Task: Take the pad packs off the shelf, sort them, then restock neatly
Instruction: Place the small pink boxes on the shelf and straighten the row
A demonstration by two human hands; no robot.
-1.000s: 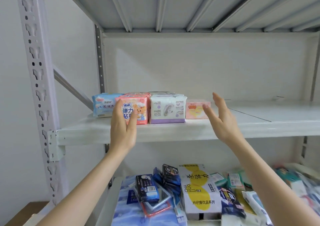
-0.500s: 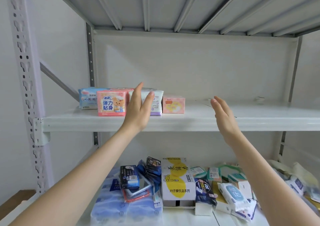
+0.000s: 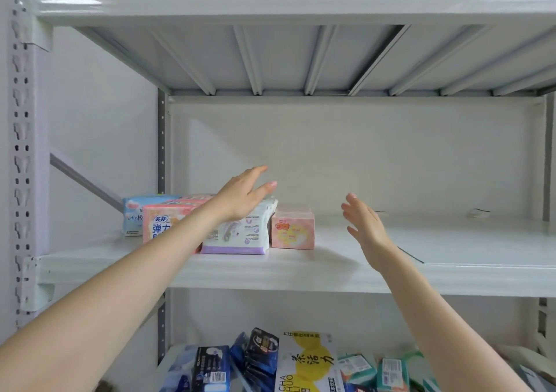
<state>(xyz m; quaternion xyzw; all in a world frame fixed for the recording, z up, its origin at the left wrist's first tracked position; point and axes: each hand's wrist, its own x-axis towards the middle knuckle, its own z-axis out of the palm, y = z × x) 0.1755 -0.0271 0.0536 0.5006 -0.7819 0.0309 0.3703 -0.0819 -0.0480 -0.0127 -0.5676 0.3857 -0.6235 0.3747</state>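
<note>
The white pack (image 3: 237, 235) is seen just under the outstretched left hand (image 3: 240, 200), the pink pack (image 3: 292, 230) left of the spread, empty right hand (image 3: 365, 226).

Yellow-and-white box (image 3: 307, 364), dark blue packs (image 3: 260, 351) left of it, teal packs (image 3: 391, 369) right

Head view: grey metal shelf (image 3: 301, 274) w/ 4 pad packs in a row at its left end: blue pack (image 3: 134, 215), pink pack (image 3: 162, 226), white-purple pack (image 3: 237, 236), small pink pack (image 3: 292, 230), side by side. Left hand (image 3: 243, 199) reaches over top of white-purple pack, fingers straight; contact unclear. Right hand (image 3: 365, 226) flat, fingers spread, to the right of small pink pack, not touching it. Lower level: white-yellow box (image 3: 307, 361), dark packs (image 3: 260, 351), green packs (image 3: 391, 367).
</note>
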